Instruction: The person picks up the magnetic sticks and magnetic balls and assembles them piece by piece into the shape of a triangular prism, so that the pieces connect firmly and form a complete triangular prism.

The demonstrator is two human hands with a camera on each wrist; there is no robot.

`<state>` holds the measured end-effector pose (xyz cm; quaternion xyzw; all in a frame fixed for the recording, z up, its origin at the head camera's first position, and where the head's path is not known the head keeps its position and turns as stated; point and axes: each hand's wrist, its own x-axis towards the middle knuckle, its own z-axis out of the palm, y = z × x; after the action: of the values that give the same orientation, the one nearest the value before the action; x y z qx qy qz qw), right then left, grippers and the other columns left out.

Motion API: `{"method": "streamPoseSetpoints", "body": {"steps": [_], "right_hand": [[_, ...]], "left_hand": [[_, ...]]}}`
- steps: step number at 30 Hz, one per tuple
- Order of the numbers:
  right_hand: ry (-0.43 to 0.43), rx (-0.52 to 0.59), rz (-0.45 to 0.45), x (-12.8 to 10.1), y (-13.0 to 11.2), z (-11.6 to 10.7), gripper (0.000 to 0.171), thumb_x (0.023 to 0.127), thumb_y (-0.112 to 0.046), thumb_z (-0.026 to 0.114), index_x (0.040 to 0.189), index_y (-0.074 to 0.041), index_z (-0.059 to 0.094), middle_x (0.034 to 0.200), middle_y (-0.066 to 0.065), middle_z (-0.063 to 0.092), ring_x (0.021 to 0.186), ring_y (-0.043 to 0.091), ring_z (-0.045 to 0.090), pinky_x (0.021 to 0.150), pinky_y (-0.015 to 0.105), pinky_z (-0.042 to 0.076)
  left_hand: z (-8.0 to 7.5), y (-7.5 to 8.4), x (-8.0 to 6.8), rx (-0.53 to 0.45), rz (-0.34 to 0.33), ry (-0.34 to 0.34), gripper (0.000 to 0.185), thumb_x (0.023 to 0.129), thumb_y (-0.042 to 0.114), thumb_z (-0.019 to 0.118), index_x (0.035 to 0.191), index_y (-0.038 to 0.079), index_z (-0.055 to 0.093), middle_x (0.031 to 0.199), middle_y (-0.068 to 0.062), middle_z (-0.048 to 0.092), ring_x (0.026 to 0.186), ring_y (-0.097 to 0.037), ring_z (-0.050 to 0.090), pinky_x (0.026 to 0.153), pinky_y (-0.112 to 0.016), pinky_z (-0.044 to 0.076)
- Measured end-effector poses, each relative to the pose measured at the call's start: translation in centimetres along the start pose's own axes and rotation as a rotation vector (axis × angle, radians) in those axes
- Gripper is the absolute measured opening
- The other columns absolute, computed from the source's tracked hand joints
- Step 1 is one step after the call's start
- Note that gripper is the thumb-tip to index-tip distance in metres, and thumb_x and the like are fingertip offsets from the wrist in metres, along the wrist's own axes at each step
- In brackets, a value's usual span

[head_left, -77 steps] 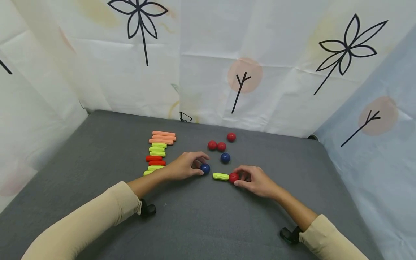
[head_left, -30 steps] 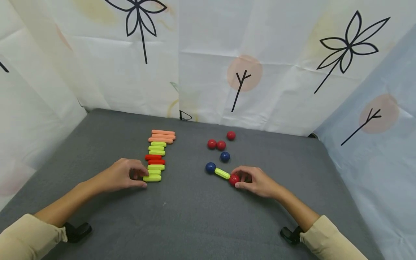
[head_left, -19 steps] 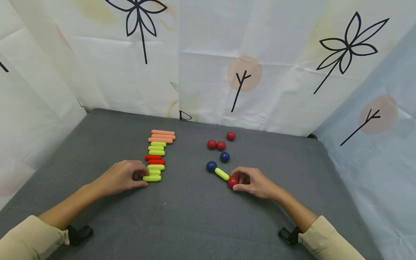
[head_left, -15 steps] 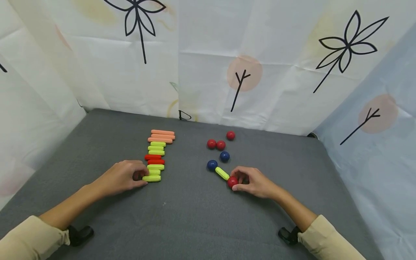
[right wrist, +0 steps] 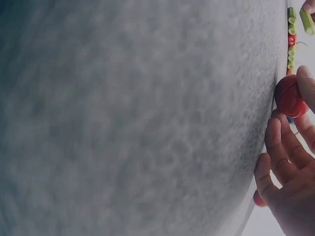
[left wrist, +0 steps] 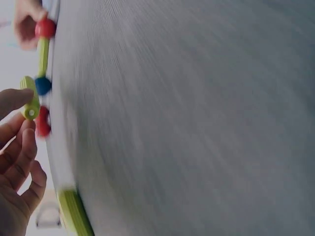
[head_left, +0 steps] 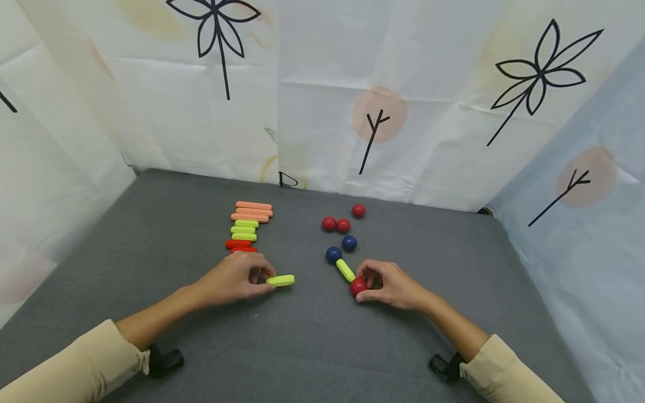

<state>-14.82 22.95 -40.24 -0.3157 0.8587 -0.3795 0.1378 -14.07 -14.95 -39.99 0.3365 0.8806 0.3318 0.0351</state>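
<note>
Between thumb and fingers, my left hand [head_left: 233, 281] pinches a short yellow-green ribbed rod [head_left: 281, 280]. A hole shows in the rod's end in the left wrist view. My right hand [head_left: 392, 284] holds a red ball [head_left: 358, 286] between thumb and fingertips, low at the table. From that ball a second yellow-green rod [head_left: 345, 270] runs back and left to a blue ball [head_left: 333, 254], the three joined in a slanting line. Another blue ball [head_left: 349, 243] lies just behind this piece.
Three loose red balls [head_left: 344, 225] sit farther back. At left, a column of orange [head_left: 254, 206], yellow-green [head_left: 244, 230] and red rods [head_left: 239, 244] lies on the grey table [head_left: 302, 347], its near end hidden behind my left hand. A printed white curtain [head_left: 322, 101] closes off the back.
My left hand let go of the blue ball, went to the rod column, and has now brought a yellow-green rod rightward. The joined piece has turned, its red ball end nearer me.
</note>
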Motion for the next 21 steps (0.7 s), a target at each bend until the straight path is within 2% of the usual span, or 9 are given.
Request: {"method": "streamPoseSetpoints", "body": {"steps": [4,11,16,21], "right_hand": [[0.005,-0.006,-0.003,0.1,-0.1,0.3,0.034,0.083,-0.025,0.083,0.105,-0.009,0.063,0.09,-0.001,0.063,0.08,0.018,0.06,0.068,0.029,0.05],[-0.009,-0.009,0.028,0.4,-0.6,0.6,0.036,0.083,-0.028,0.083,0.105,-0.009,0.062,0.09,-0.002,0.062,0.081,0.018,0.058,0.069,0.028,0.048],[-0.008,-0.017,0.029,0.4,-0.6,0.6,0.035,0.083,-0.028,0.083,0.105,-0.009,0.063,0.089,-0.002,0.062,0.079,0.018,0.058,0.068,0.026,0.047],[-0.01,-0.026,0.017,0.4,-0.6,0.6,0.034,0.083,-0.028,0.082,0.104,-0.01,0.062,0.088,-0.004,0.062,0.078,0.016,0.058,0.067,0.025,0.047]], "left_hand": [[2.0,1.4,2.1,-0.047,0.021,-0.05,0.013,0.084,0.019,0.081,0.095,0.016,0.073,0.081,0.012,0.061,0.068,-0.006,0.052,0.06,-0.023,0.047],[4.6,3.1,5.1,-0.03,0.035,-0.105,0.014,0.085,0.022,0.08,0.096,0.017,0.073,0.083,0.01,0.061,0.069,-0.004,0.051,0.061,-0.022,0.045],[5.8,3.8,6.3,-0.036,0.048,-0.117,0.013,0.086,0.023,0.08,0.096,0.016,0.073,0.081,0.009,0.061,0.071,-0.006,0.052,0.063,-0.023,0.044],[6.2,4.0,6.8,-0.046,0.051,-0.114,0.014,0.086,0.024,0.079,0.096,0.016,0.074,0.081,0.009,0.06,0.073,-0.006,0.052,0.064,-0.023,0.044]]}}
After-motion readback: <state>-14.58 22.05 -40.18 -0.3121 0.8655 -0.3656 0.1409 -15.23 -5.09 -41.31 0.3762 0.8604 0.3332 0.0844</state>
